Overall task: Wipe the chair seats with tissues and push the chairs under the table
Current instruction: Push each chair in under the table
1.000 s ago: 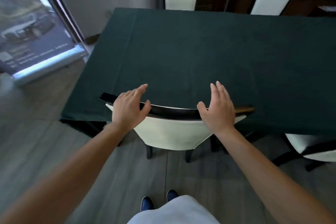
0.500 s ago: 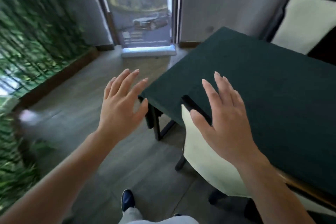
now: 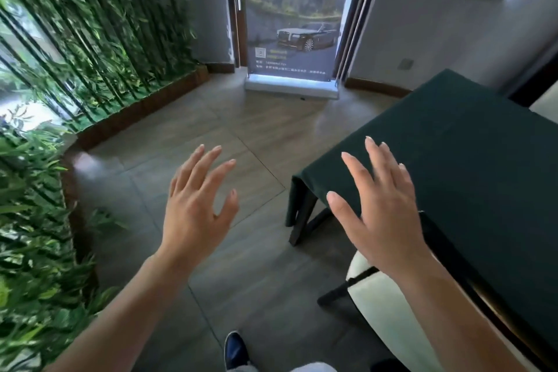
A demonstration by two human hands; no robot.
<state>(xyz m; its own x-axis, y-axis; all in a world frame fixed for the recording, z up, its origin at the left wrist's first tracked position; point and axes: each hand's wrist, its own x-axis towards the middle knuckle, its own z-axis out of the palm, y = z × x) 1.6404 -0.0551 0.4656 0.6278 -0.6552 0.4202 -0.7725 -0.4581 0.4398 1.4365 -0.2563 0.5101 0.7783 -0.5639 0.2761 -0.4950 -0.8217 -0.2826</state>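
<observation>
The left hand (image 3: 193, 211) is held out over the floor (image 3: 187, 142), palm down, its fingers (image 3: 208, 166) spread and released, with nothing grasped; the right hand (image 3: 383, 208) is raised in the same manner in front of the corner of the bench (image 3: 471, 160), its fingers (image 3: 356, 172) straight, apart and empty. Whether the right hand touches anything cannot be told. The chair (image 3: 389, 311) is seen tucked against the near edge of the bench, below the right forearm; only part of its pale back and a dark leg are shown, the seat being hidden under the dark green cloth. One blue shoe (image 3: 235, 350) is cut off by the lower edge; the bamboo (image 3: 75, 39) at the left is blurred; the small print on the car banner (image 3: 293, 27) cannot be read.
</observation>
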